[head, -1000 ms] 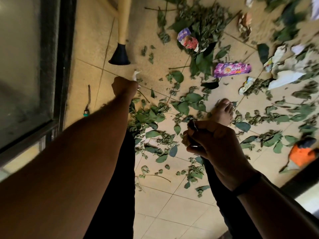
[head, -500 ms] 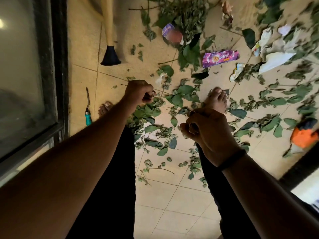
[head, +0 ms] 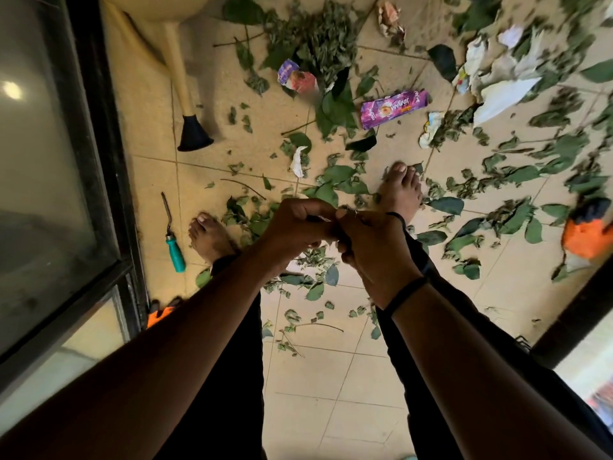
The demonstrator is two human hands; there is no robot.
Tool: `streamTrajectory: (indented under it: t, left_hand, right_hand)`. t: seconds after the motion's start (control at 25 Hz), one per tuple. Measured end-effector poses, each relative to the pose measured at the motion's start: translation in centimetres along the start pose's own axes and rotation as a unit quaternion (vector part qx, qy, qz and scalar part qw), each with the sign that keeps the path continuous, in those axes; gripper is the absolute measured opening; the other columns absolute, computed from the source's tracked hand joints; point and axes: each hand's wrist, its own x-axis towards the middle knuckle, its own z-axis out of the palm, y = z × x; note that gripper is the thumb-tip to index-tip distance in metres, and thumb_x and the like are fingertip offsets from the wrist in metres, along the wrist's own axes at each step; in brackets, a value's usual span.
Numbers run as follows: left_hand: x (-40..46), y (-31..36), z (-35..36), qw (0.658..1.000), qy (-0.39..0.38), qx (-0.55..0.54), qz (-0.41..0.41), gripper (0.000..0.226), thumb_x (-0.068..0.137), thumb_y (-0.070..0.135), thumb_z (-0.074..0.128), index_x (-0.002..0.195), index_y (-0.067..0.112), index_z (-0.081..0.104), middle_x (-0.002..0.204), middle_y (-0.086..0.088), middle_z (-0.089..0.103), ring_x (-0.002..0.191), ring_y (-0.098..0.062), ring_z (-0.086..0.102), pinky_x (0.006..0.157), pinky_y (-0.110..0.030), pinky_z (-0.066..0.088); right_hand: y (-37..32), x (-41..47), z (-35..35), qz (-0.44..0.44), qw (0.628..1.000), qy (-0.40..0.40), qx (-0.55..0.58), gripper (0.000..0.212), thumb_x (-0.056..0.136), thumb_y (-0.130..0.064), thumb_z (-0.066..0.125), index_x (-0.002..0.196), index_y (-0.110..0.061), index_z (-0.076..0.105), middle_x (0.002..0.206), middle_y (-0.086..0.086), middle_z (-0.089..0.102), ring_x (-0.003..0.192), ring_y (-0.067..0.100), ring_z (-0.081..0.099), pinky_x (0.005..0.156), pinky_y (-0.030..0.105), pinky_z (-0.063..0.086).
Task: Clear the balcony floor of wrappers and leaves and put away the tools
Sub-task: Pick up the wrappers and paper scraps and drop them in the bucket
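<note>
— Both hands are now together; half a second ago the left hand (head: 298,224) was apart, out over the leaves (head: 335,184), and now it touches the right hand (head: 374,247) in front of the body.

— What do the fingers hold?

— The fingers of both hands are curled and seem to pinch something small between them, maybe a scrap or a stem. It is too dark there, I cannot tell what it is.

— And the rest of the task?

— Almost everything is on the floor (head: 331,386). The purple wrapper (head: 394,107) lies ahead, white papers (head: 501,94) to the right, leaves all around the bare feet. The teal tool (head: 174,244) lies beside the left foot (head: 209,237), near the window frame.

— What can go wrong?

— I think three things. The small piece can slip from the pinch and fall back among the leaves, because the hold is only with fingertips. The person stands barefoot, so a step to the left can land on the tool. Also, feet moving through the leaves can scatter them further or press them flat on the tiles.

— And the watering can (head: 185,94)?

— Its spout points down just ahead; a careless reach can knock it.
</note>
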Motion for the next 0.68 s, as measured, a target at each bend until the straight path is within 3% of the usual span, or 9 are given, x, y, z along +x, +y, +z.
streamTrajectory:
  t: [0.12, 0.2, 0.28, 0.4, 0.52, 0.68]
  left_hand:
    - [3.1, -0.6, -1.4, 0.992, -0.061, -0.067, -0.090, 0.010, 0.079, 0.014, 0.078, 0.089, 0.017, 0.074, 0.087, -0.004, 0.074, 0.078, -0.017, 0.067, 0.068, -0.029, 0.053]
    - [7.0, -2.1, -2.4, 0.990, 0.085, -0.017, -0.112, 0.016, 0.088, 0.019, 0.072, 0.100, 0.009, 0.074, 0.100, -0.013, 0.074, 0.083, -0.019, 0.067, 0.074, -0.033, 0.055]
    - [11.3, -4.2, -3.8, 0.946, 0.265, 0.158, -0.097, 0.019, 0.092, 0.019, 0.066, 0.105, 0.010, 0.077, 0.105, -0.013, 0.075, 0.085, -0.018, 0.067, 0.079, -0.030, 0.055]
    - [16.6, -6.2, -4.9, 0.899, 0.293, 0.289, -0.149, 0.029, 0.094, 0.026, 0.055, 0.111, 0.015, 0.076, 0.117, -0.011, 0.072, 0.098, -0.025, 0.068, 0.085, -0.035, 0.058]
    - [19.3, -7.0, -4.5, 0.847, 0.302, 0.404, -0.169, 0.036, 0.099, 0.028, 0.054, 0.126, 0.006, 0.064, 0.126, -0.018, 0.064, 0.110, -0.032, 0.065, 0.080, -0.035, 0.054]
    - [17.3, -5.3, -3.9, 0.829, 0.378, 0.390, -0.130, 0.032, 0.094, 0.019, 0.066, 0.118, -0.001, 0.067, 0.117, -0.019, 0.071, 0.108, -0.029, 0.069, 0.080, -0.029, 0.052]
  right_hand:
    - [-0.2, 0.5, -0.6, -0.032, 0.998, 0.052, -0.013, 0.030, 0.098, -0.004, 0.053, 0.074, -0.015, 0.067, 0.056, 0.000, 0.059, 0.050, 0.015, 0.044, 0.049, 0.026, 0.032]
    - [-0.7, 0.7, -1.0, -0.041, 0.996, 0.074, 0.000, 0.026, 0.099, -0.004, 0.051, 0.086, -0.014, 0.071, 0.052, -0.007, 0.058, 0.045, 0.009, 0.042, 0.048, 0.024, 0.032]
    - [-1.1, 0.4, -0.9, -0.042, 0.997, 0.060, 0.009, 0.021, 0.100, -0.006, 0.053, 0.096, -0.010, 0.074, 0.049, -0.010, 0.052, 0.043, 0.007, 0.038, 0.046, 0.023, 0.031]
    - [-1.3, -0.5, -0.3, -0.031, 0.999, -0.005, -0.009, 0.024, 0.101, -0.007, 0.052, 0.090, -0.013, 0.073, 0.050, -0.009, 0.052, 0.048, 0.011, 0.039, 0.048, 0.024, 0.030]
    - [-1.4, -1.1, 0.2, -0.054, 0.997, -0.046, -0.039, 0.029, 0.099, -0.006, 0.053, 0.074, -0.010, 0.067, 0.056, -0.008, 0.055, 0.050, 0.011, 0.044, 0.050, 0.025, 0.034]
    - [-1.4, 0.0, 0.1, -0.024, 0.999, -0.013, -0.024, 0.030, 0.101, -0.006, 0.050, 0.081, -0.015, 0.072, 0.048, -0.004, 0.048, 0.047, 0.013, 0.033, 0.046, 0.021, 0.025]
